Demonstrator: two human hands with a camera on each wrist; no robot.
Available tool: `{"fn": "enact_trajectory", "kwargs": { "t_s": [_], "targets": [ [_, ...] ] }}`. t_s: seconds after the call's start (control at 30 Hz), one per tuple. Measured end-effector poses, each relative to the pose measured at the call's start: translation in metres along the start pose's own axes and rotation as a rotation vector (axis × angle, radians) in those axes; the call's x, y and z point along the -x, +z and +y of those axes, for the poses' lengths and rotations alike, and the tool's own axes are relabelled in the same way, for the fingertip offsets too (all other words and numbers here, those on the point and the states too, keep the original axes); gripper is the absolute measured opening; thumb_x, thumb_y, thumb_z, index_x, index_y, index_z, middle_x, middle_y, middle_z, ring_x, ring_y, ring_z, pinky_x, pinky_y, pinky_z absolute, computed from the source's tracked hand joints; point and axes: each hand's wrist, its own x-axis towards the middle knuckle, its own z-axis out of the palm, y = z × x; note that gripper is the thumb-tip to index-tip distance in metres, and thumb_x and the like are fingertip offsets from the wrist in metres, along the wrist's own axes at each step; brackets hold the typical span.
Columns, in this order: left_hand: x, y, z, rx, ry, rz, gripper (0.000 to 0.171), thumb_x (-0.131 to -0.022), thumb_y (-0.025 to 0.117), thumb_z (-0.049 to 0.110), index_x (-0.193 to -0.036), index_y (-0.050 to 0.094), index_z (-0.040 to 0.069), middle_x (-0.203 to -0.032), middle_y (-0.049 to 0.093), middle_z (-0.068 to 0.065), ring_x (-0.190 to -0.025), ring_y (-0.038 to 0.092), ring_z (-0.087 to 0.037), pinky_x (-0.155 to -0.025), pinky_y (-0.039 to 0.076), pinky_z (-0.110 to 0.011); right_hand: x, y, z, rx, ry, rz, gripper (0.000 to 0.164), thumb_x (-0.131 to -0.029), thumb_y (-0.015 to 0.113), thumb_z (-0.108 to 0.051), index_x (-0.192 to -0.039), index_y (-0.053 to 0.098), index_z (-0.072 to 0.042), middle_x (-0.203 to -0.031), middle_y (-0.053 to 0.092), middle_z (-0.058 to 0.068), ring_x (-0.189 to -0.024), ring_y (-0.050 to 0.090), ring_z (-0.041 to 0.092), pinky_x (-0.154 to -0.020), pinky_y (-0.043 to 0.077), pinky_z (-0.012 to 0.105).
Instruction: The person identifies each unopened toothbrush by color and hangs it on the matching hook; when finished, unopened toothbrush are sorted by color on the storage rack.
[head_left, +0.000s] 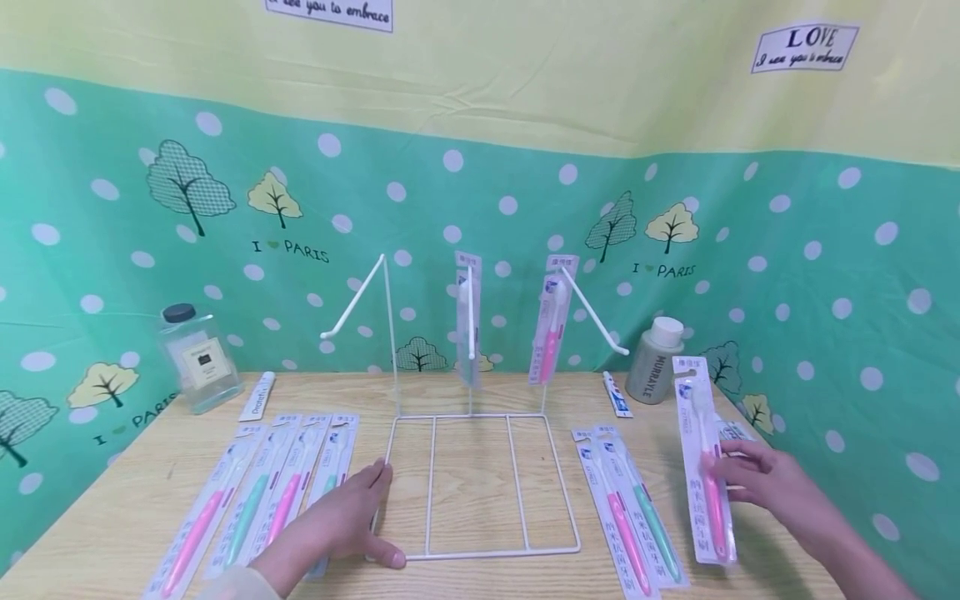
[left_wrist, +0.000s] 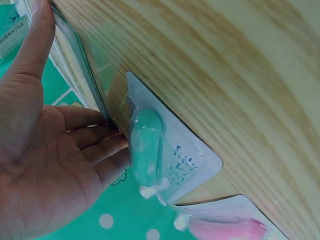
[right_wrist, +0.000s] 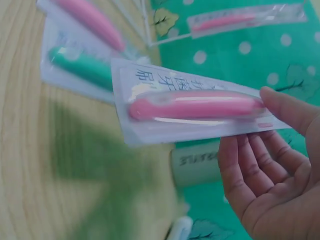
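Observation:
My right hand [head_left: 765, 479] pinches a packaged pink toothbrush [head_left: 705, 467] by its edge, thumb on the front and fingers behind, lifted above the table at the right. The right wrist view shows its pink handle [right_wrist: 195, 106] through clear plastic. My left hand [head_left: 345, 517] rests against the left side of the white wire rack [head_left: 480, 553], fingers extended and thumb near the front corner. Beside it lies a packaged green toothbrush [left_wrist: 147, 145]. On the rack's hooks hang a packaged toothbrush [head_left: 468, 321] in the middle and a pink one [head_left: 551, 333] on the right.
Several packaged toothbrushes [head_left: 258, 492] lie at the left. A pink [head_left: 626, 533] and a green one [head_left: 656, 521] lie right of the rack. Behind stand a glass bottle [head_left: 201, 362], a grey bottle [head_left: 654, 367], a white tube [head_left: 257, 397] and a small toothpaste tube [head_left: 617, 396]. A bare left hook [head_left: 352, 304] juts forward.

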Motion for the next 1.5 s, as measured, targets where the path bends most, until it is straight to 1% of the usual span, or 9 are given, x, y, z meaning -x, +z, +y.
{"fn": "enact_trajectory", "kwargs": {
  "t_s": [0.27,0.43,0.57,0.67,0.8,1.03,1.2,1.3,1.5],
  "targets": [
    [0.001,0.0,0.0,-0.005,0.003,0.004,0.122,-0.047,0.071,0.065,-0.135,0.032,-0.01,-0.141,0.027,-0.028,-0.127,0.027,-0.043,-0.102,0.027,-0.053,0.022,0.008,-0.033,-0.04,-0.234,-0.038,0.036,-0.092,0.054,-0.022,-0.117,0.048,0.003,-0.101,0.065,0.015,-0.088,0.064,0.028,-0.077,0.052,0.031],
    [0.0,0.0,-0.001,-0.01,0.014,0.01,0.122,-0.047,0.071,0.065,-0.135,0.032,-0.01,-0.14,0.027,-0.029,-0.128,0.027,-0.043,-0.102,0.027,-0.052,0.037,0.017,-0.056,-0.007,-0.309,-0.041,0.029,-0.092,0.054,-0.02,-0.114,0.052,-0.001,-0.098,0.065,0.013,-0.086,0.063,0.028,-0.076,0.051,0.028],
    [0.001,0.0,-0.002,-0.011,0.019,0.011,0.122,-0.047,0.071,0.065,-0.135,0.032,-0.011,-0.14,0.027,-0.029,-0.127,0.027,-0.044,-0.102,0.027,-0.053,0.047,0.024,-0.069,-0.005,-0.446,-0.048,0.021,-0.092,0.053,-0.009,-0.111,0.054,-0.001,-0.095,0.065,0.012,-0.083,0.063,0.025,-0.074,0.052,0.029],
    [0.001,0.0,-0.002,-0.006,0.013,0.009,0.122,-0.047,0.071,0.065,-0.135,0.032,-0.01,-0.14,0.027,-0.029,-0.127,0.027,-0.044,-0.102,0.027,-0.053,0.051,0.03,-0.076,-0.03,-0.558,-0.084,0.02,-0.09,0.052,0.001,-0.109,0.056,0.0,-0.095,0.064,0.012,-0.08,0.062,0.024,-0.071,0.053,0.031],
    [0.0,0.001,-0.002,-0.001,0.002,0.004,0.123,-0.047,0.071,0.065,-0.136,0.031,-0.009,-0.141,0.026,-0.028,-0.128,0.026,-0.044,-0.102,0.027,-0.052,0.055,0.038,-0.084,-0.058,-0.638,-0.139,0.022,-0.089,0.05,0.006,-0.108,0.057,0.0,-0.094,0.063,0.012,-0.078,0.062,0.023,-0.07,0.053,0.031],
    [0.0,0.002,-0.003,-0.018,0.01,0.014,0.123,-0.046,0.072,0.063,-0.135,0.031,-0.011,-0.14,0.026,-0.029,-0.127,0.026,-0.044,-0.102,0.026,-0.053,0.054,0.048,-0.094,-0.055,-0.636,-0.154,0.021,-0.088,0.053,0.003,-0.108,0.059,-0.001,-0.097,0.064,0.011,-0.082,0.063,0.024,-0.072,0.054,0.033],
    [0.0,0.002,-0.003,-0.024,0.006,0.015,0.124,-0.046,0.071,0.064,-0.135,0.031,-0.01,-0.141,0.026,-0.029,-0.128,0.026,-0.044,-0.103,0.026,-0.052,0.047,0.055,-0.095,-0.06,-0.638,-0.202,0.018,-0.089,0.052,0.001,-0.106,0.06,-0.001,-0.094,0.064,0.013,-0.079,0.062,0.024,-0.07,0.054,0.034],
    [0.0,0.002,-0.003,-0.027,0.008,0.011,0.123,-0.046,0.071,0.065,-0.135,0.031,-0.01,-0.141,0.026,-0.029,-0.128,0.026,-0.043,-0.103,0.026,-0.052,0.043,0.058,-0.095,-0.055,-0.618,-0.214,0.017,-0.09,0.052,-0.002,-0.105,0.06,-0.003,-0.093,0.063,0.013,-0.079,0.061,0.024,-0.071,0.054,0.035],
    [0.001,-0.001,-0.001,-0.031,0.026,0.01,0.122,-0.047,0.073,0.062,-0.134,0.031,-0.012,-0.14,0.027,-0.03,-0.127,0.027,-0.045,-0.101,0.028,-0.053,0.032,0.066,-0.097,-0.067,-0.531,-0.178,0.021,-0.091,0.054,-0.01,-0.111,0.058,-0.003,-0.095,0.063,0.014,-0.081,0.061,0.026,-0.073,0.053,0.036]
  ]
}}
